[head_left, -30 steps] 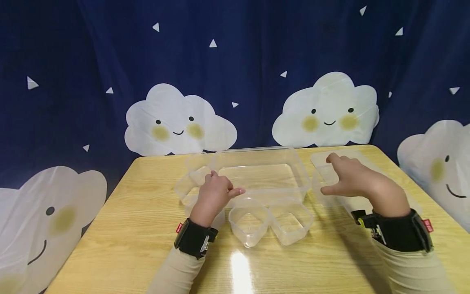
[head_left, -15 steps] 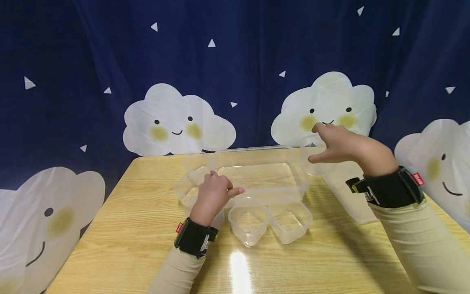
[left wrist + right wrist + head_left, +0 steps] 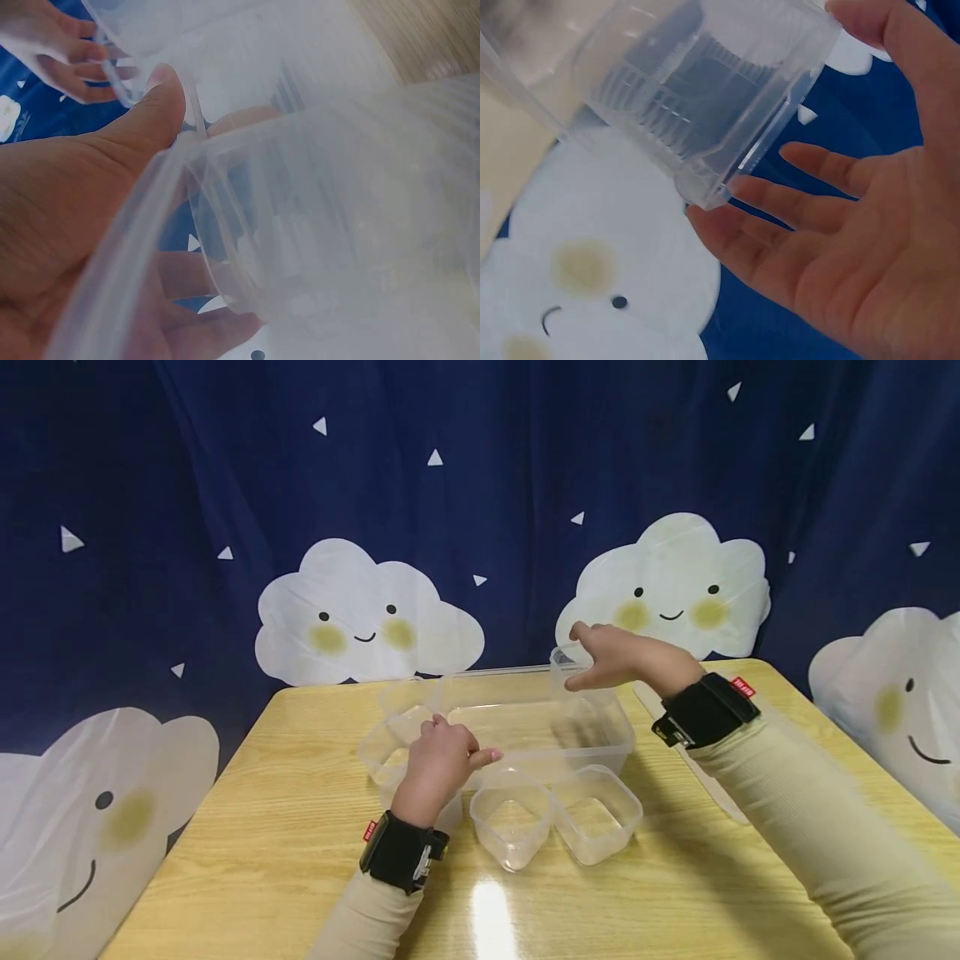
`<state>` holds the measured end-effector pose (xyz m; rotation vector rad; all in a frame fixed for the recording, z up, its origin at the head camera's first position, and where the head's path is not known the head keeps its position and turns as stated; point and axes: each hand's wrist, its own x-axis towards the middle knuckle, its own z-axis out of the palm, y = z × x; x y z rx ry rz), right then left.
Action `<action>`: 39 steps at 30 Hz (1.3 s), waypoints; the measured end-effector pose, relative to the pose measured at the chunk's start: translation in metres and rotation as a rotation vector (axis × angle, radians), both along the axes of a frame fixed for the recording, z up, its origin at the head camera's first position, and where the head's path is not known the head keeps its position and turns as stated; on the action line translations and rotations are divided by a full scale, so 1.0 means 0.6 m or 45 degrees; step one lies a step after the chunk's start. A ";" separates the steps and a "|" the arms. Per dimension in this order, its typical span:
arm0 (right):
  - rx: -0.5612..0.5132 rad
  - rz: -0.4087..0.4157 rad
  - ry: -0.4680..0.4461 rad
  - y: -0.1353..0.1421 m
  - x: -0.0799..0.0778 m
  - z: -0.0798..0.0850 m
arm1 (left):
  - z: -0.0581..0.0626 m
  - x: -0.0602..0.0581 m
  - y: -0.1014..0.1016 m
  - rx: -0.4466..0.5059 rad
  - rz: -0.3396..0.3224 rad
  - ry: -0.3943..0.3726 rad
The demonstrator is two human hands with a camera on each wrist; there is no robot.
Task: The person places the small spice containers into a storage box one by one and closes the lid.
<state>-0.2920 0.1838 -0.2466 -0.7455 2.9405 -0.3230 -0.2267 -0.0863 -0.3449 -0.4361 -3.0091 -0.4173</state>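
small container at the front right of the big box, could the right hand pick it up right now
Probably not: the right hand holds another clear container. The way to the small container itself looks free in the head view, with nothing over it.

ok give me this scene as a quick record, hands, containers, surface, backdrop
Surface: light wood-grain table
Main item: large clear rectangular plastic box, open-topped
Right hand: holds a small clear plastic container up at the box's far right end
Left hand: at the box's near left corner; exact grip unclear
In front of box: two small translucent plastic containers, side by side
Left of box: more small translucent containers, partly hidden
Right of box: flat translucent white sheet, partly hidden
Backdrop: dark blue cloth with smiling white clouds
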 end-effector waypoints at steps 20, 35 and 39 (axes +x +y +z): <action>0.225 -0.113 -0.040 -0.011 -0.025 -0.114 | 0.000 -0.001 0.001 -0.012 -0.004 -0.011; 0.168 -0.169 -0.046 0.002 -0.027 -0.128 | 0.001 0.001 0.002 -0.023 0.011 -0.016; 0.159 -0.152 0.018 0.006 -0.032 -0.137 | 0.001 0.001 0.003 -0.020 0.013 -0.023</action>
